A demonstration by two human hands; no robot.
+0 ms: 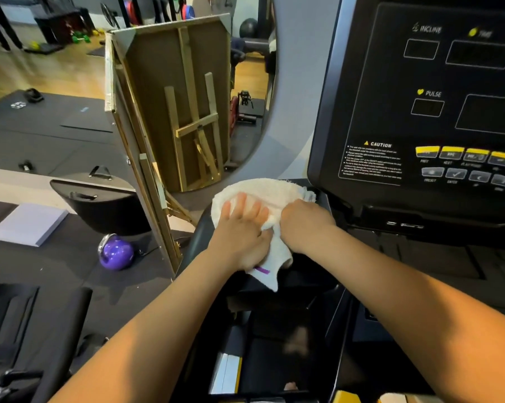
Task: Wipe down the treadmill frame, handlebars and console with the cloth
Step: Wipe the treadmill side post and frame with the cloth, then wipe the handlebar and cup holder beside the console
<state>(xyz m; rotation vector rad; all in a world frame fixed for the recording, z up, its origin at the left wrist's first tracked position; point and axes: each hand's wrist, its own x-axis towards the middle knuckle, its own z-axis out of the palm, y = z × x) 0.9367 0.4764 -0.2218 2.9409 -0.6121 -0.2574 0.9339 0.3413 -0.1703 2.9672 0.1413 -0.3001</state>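
Observation:
A white terry cloth (270, 191) with a purple stripe lies draped over the treadmill's black left handlebar (199, 234), just left of the console (437, 112). My left hand (241, 228) lies flat on the cloth with its fingers spread, pressing it onto the bar. Beside it, my right hand (305, 225) grips a bunched fold of the cloth with curled fingers. The console is dark, with yellow and grey buttons along its lower edge. The grey frame upright (300, 82) rises behind the cloth.
A wooden-backed board (169, 106) leans upright just left of the handlebar. On the black floor mats sit a purple kettlebell (116, 253), a black curved case (100, 205) and a white pad (27, 223). Gym equipment and a person's legs stand far back.

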